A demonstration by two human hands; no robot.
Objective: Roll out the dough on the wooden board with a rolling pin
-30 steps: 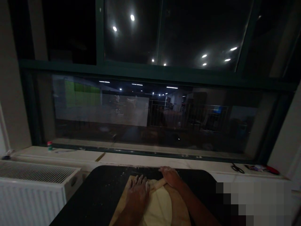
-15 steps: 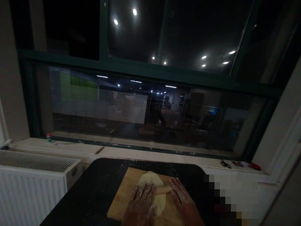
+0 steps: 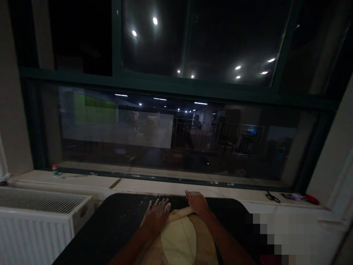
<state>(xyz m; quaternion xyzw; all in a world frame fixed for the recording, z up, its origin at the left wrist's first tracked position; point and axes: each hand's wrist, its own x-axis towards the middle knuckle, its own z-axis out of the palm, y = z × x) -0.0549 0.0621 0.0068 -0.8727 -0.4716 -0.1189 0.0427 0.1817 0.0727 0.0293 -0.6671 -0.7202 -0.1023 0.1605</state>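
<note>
A flat sheet of pale dough point(image 3: 178, 239) lies on a wooden board point(image 3: 205, 243) that rests on a black table point(image 3: 116, 228). A wooden rolling pin point(image 3: 180, 212) lies across the dough's far edge. My left hand point(image 3: 156, 217), dusted with flour, presses flat on the pin's left end with fingers stretched out. On the pin's right end my right hand point(image 3: 196, 203) presses in the same way. Both forearms reach forward over the board and hide its near part.
A white radiator point(image 3: 35, 217) stands left of the table. Along the windowsill point(image 3: 154, 186) behind are a small jar point(image 3: 55, 169) at far left, scissors point(image 3: 273, 197) and a red item point(image 3: 310, 199) at far right. A dark window fills the background.
Both hands pulled the rolling pin back toward me over the dough, then pushed it forward again to the dough's far edge. The view shifted slightly with my head.
</note>
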